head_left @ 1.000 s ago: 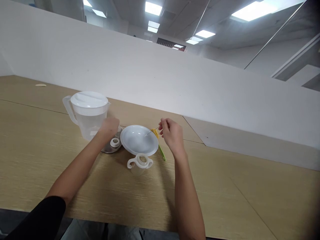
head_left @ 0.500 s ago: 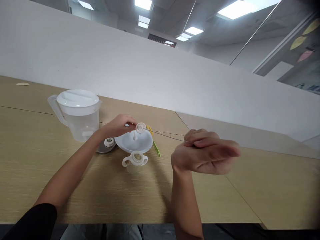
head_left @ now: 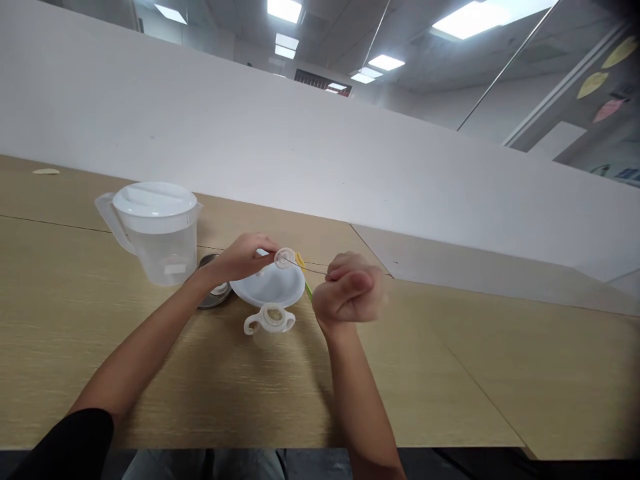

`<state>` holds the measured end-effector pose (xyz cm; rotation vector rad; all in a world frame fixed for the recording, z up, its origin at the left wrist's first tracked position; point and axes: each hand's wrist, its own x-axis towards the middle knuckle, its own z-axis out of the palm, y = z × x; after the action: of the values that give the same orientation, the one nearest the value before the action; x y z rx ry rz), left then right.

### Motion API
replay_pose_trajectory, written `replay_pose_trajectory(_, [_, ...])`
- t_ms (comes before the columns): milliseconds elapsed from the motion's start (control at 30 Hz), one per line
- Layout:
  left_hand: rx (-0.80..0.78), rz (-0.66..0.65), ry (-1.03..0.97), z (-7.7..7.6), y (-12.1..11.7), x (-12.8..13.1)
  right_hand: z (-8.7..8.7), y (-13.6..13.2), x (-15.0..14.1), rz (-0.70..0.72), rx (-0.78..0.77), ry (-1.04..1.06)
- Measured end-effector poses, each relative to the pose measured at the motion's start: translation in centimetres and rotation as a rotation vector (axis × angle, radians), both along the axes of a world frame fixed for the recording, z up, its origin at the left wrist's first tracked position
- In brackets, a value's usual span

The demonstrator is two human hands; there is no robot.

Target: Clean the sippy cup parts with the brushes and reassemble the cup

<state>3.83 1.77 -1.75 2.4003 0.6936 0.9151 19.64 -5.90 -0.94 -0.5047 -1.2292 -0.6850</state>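
rod: metal-looking | cap: plastic | bowl: smooth, glossy | tabletop: wood-grain

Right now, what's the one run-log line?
left hand: holds translucent round piece; right hand: holds thin rod; two-handled bottle: upright

Ceiling panels glaring; right grip blurred; soft shadows across table.

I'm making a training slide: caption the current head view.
Left hand holds a round translucent piece near a white bowl; the right hand grips a thin rod extending to that piece.
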Motion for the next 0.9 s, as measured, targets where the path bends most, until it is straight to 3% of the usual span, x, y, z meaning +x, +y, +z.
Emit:
replay_pose_trajectory(200, [0.103, -0.012, -0.016, -0.8, 0.1, 0.6, -1.6, 1.8, 0.9, -0.146, -0.151, 0.052])
replay_pose_trajectory(467, [0.061, -0.071, -0.092, 0.4, -1.3, 0.8, -2.5, 3.3, 0.2, -0.278, -0.323, -0.023])
replay_pose_trajectory(567, [0.059, -0.075, -0.097, 0.5, -1.3, 0.6, -2.5, 3.9, -0.1, -0.206, -0.437, -0.057])
replay_pose_trajectory(667, [0.052, -0.071, -0.063, 0.0, -0.6, 0.6, -2.3, 4.2, 0.1, -0.044, -0.584, -0.024])
replay_pose_trajectory(800, [0.026, -0.027, -0.064, -0.8, 0.4, 1.1, -1.1, 4.1, 1.2, 0.132, -0.700, 0.256])
replay_pose_trajectory(900, [0.013, -0.034, -0.044, -0.9, 0.5, 1.6, 0.3, 3.7, 2.3, 0.191, -0.661, 0.449])
